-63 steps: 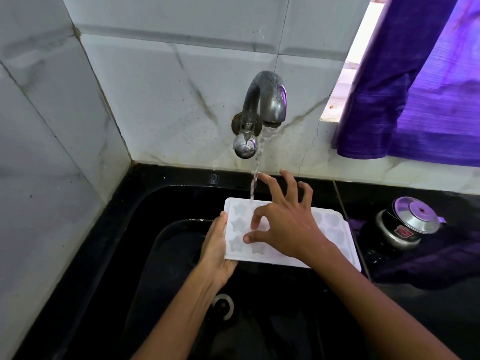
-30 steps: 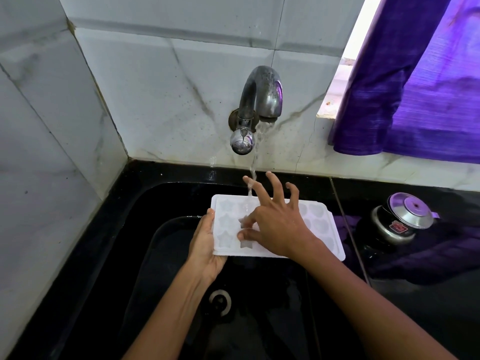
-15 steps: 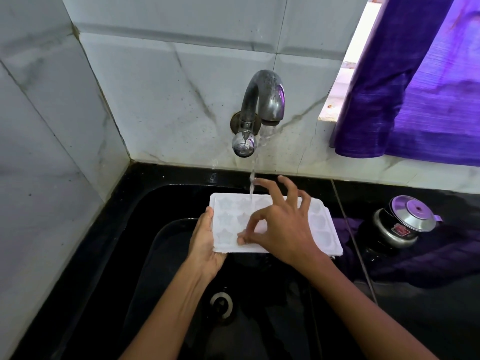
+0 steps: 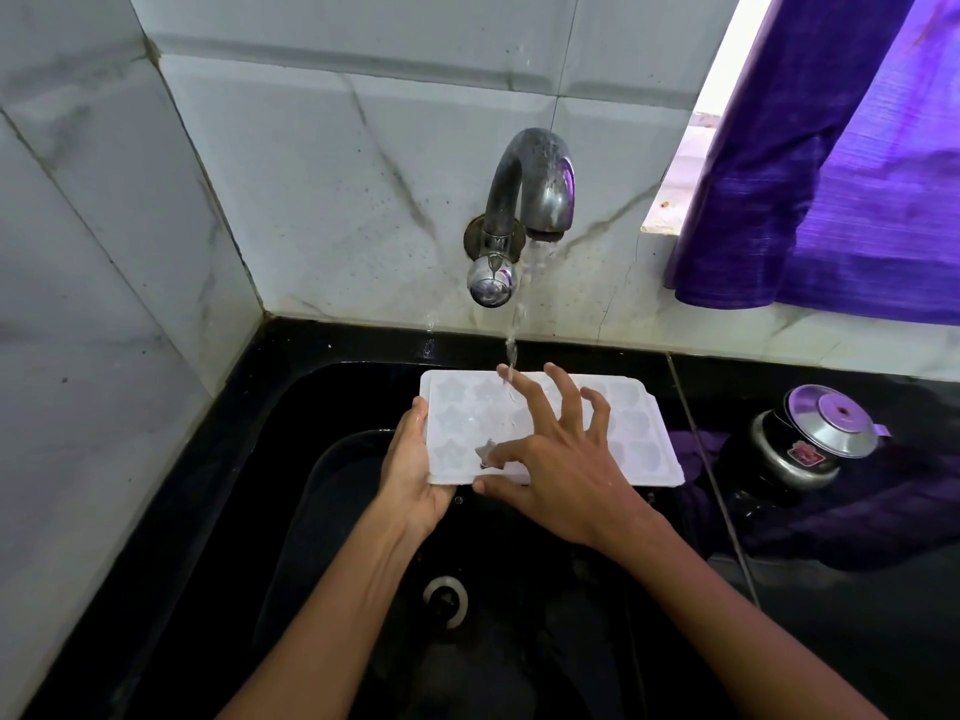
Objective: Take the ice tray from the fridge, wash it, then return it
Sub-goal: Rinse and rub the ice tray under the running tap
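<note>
The ice tray (image 4: 639, 433) is gripped at its left edge by the left hand (image 4: 410, 472); the right hand (image 4: 561, 470) is spread on it under the tap (image 4: 524, 200) water

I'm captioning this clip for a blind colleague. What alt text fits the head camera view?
Two bare hands wash a white ice tray with star-shaped moulds under a running wall tap over a black sink. The left hand grips the tray's left edge; the right hand rubs its top, fingers spread. A small steel-lidded pot stands at right.
</note>
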Motion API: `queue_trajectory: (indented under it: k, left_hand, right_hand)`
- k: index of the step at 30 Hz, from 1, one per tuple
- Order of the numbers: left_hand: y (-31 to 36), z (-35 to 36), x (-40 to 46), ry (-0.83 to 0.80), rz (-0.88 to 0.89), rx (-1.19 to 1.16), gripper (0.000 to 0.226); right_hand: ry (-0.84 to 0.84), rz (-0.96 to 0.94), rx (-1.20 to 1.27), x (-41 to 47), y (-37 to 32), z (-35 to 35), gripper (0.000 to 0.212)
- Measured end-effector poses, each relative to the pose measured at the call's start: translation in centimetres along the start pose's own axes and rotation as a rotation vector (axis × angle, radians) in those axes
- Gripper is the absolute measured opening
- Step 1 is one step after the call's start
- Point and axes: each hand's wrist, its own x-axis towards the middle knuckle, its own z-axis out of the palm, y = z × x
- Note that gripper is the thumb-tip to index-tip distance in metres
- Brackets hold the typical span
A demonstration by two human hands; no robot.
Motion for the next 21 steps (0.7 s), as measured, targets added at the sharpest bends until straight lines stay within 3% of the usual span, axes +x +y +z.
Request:
queue_trajectory:
  k: [6, 11, 19, 21]
  left_hand:
    - [-0.3, -0.4, -0.7, -0.019, -0.016, 0.030, 0.045]
    - [-0.6, -0.4, -1.0, -0.018, -0.034, 0.035, 0.049]
    - [-2.1, -0.3, -1.2, -0.010, -0.046, 0.070, 0.048]
    - [-2.4, -0.2, -1.4, -0.030, -0.038, 0.074, 0.044]
  right_hand:
    - [0.047, 0.026, 0.046, 0.0, -0.1, -0.3, 0.039]
    - [-0.102, -0.010, 0.013, -0.6, -0.2, 0.0, 0.038]
    - [-0.001, 0.107, 0.284, 1.5, 0.8, -1.6, 0.041]
    - [-0.002, 0.113, 0.250, 2.5, 0.9, -1.6, 0.042]
